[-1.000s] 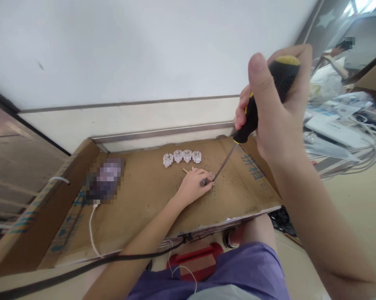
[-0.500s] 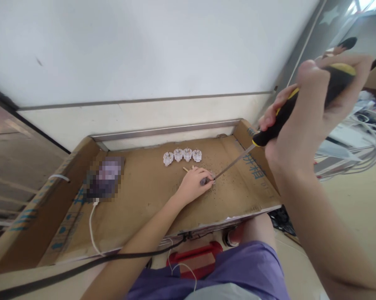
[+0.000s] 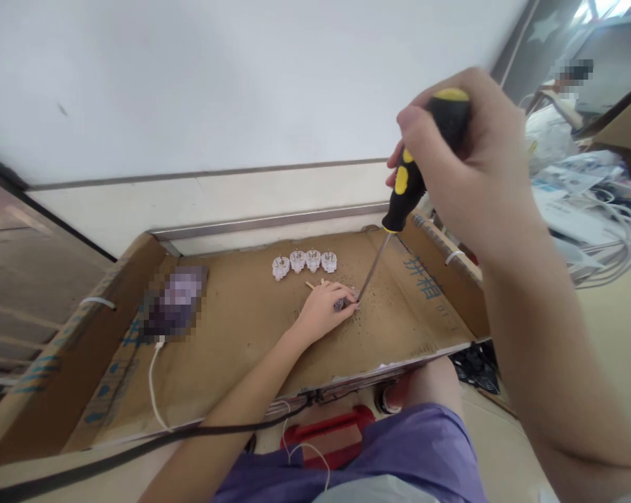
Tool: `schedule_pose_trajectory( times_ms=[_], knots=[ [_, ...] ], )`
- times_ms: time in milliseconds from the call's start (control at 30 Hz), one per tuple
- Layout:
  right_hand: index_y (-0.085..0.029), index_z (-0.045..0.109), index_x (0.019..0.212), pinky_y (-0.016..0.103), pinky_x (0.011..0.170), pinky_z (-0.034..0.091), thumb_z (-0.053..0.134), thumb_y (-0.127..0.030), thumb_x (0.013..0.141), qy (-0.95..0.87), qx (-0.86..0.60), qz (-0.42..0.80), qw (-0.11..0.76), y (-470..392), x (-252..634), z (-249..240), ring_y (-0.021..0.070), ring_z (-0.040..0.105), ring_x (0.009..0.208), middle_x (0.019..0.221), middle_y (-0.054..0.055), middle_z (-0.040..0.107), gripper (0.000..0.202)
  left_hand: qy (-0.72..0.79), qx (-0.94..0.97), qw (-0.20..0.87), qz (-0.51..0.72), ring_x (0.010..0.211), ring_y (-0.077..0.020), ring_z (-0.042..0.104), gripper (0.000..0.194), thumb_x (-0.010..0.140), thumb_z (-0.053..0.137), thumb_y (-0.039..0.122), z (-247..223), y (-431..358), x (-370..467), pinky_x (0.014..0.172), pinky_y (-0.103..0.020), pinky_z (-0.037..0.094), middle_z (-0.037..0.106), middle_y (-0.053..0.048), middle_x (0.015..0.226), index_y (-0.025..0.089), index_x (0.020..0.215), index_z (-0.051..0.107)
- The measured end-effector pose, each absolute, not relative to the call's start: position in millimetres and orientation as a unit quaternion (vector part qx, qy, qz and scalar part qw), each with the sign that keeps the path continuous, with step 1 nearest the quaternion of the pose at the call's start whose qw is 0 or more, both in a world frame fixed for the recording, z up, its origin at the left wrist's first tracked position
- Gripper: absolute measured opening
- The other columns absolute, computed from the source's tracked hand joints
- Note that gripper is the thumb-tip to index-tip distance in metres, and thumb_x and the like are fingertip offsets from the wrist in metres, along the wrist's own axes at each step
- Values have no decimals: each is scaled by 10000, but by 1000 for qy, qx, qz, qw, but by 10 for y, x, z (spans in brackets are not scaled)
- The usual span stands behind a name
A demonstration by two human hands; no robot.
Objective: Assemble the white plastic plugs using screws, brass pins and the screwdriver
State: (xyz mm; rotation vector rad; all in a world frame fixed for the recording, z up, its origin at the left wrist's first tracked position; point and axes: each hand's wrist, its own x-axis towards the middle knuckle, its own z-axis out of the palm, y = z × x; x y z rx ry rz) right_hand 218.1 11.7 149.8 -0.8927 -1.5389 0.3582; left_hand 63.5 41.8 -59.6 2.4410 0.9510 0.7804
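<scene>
My right hand [image 3: 477, 168] is wrapped around the black and yellow handle of a screwdriver [image 3: 409, 183], raised above the right side of the cardboard surface. Its long shaft slants down to the left, and the tip meets a small grey and white piece [image 3: 339, 304] under my left fingertips. Pressed low on the cardboard, my left hand [image 3: 323, 307] pinches that piece, most of which the fingers hide. Thin tan ends [image 3: 309, 285] stick out just beyond the knuckles. Behind the hand stand several white plug parts [image 3: 313, 260] in a row, metal pins upward.
Cardboard [image 3: 231, 377] with raised sides lines the work surface; dark specks lie around my left hand. At left is a blurred phone-like object [image 3: 176, 300] with a white cable [image 3: 152, 381]. A black cable [image 3: 137, 450] crosses the front. White cables [image 3: 622, 237] are heaped at right.
My right hand and the screwdriver handle have swung left and become more upright. The tip stays at my left fingertips, and my left hand has hardly moved.
</scene>
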Motion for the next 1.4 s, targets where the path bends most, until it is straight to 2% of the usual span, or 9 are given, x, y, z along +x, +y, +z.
schedule_pose_trajectory(
  times_ms=[100, 300, 467, 567, 733, 933, 1167, 1300, 1400],
  knots=[
    [-214, 371, 756, 257, 421, 435, 505, -260, 806, -628, -367, 194, 658, 211, 2178, 1491, 114, 476, 476, 574, -37, 444, 150, 339, 876, 203, 278, 911, -165, 583, 67, 793, 595, 262, -605, 422, 633, 945, -375, 378, 669, 11, 949, 212, 751, 609],
    [-199, 408, 782, 251, 512, 469, 587, -564, 744, -623, -353, 341, 609, 309, 2155, 1471, 100, 534, 515, 692, -16, 535, 409, 339, 873, 205, 283, 902, -163, 588, 67, 785, 605, 256, -600, 421, 628, 909, -360, 396, 671, 8, 937, 208, 737, 606],
    [-182, 506, 848, 243, 558, 484, 513, -285, 820, -666, -360, 225, 613, 231, 2232, 1544, 112, 561, 596, 699, -6, 536, 107, 343, 870, 220, 278, 920, -168, 592, 80, 790, 602, 274, -589, 425, 626, 923, -371, 391, 671, 3, 943, 210, 742, 614],
    [-221, 462, 836, 253, 472, 442, 490, -225, 779, -659, -323, 331, 594, 209, 2265, 1580, 122, 514, 497, 587, -39, 506, 64, 349, 867, 226, 273, 918, -169, 596, 86, 784, 610, 284, -589, 426, 627, 938, -387, 384, 672, 4, 940, 211, 739, 616],
    [-208, 379, 683, 243, 447, 416, 584, -455, 775, -662, -272, 452, 532, 190, 2183, 1613, 100, 435, 406, 472, -56, 393, 334, 352, 867, 224, 272, 920, -172, 597, 75, 781, 614, 276, -582, 421, 620, 936, -388, 385, 671, 2, 945, 213, 743, 626],
    [-184, 421, 725, 241, 523, 464, 539, -397, 838, -700, -313, 204, 608, 84, 2093, 1586, 113, 560, 591, 684, -5, 533, 269, 340, 873, 217, 273, 913, -171, 599, 88, 794, 601, 278, -558, 421, 613, 877, -351, 412, 681, -3, 939, 212, 748, 636],
    [-201, 321, 699, 202, 389, 366, 595, -435, 782, -592, -263, 327, 688, 198, 2136, 1453, 59, 376, 366, 496, -77, 389, 369, 343, 876, 201, 274, 889, -174, 605, 91, 799, 603, 283, -564, 422, 617, 856, -358, 422, 695, -3, 951, 207, 769, 643],
    [-193, 320, 675, 227, 443, 419, 599, -509, 755, -643, -310, 263, 649, 207, 2185, 1513, 87, 484, 455, 569, -42, 484, 429, 347, 876, 202, 269, 888, -178, 604, 102, 804, 596, 294, -558, 417, 612, 890, -381, 412, 694, -3, 947, 211, 768, 644],
    [-186, 434, 706, 246, 510, 457, 532, -423, 827, -712, -350, 137, 593, 116, 2246, 1579, 120, 566, 602, 685, 1, 546, 284, 349, 875, 202, 267, 886, -180, 605, 102, 805, 592, 290, -557, 416, 611, 885, -381, 418, 693, -5, 947, 210, 766, 643]
  ],
)
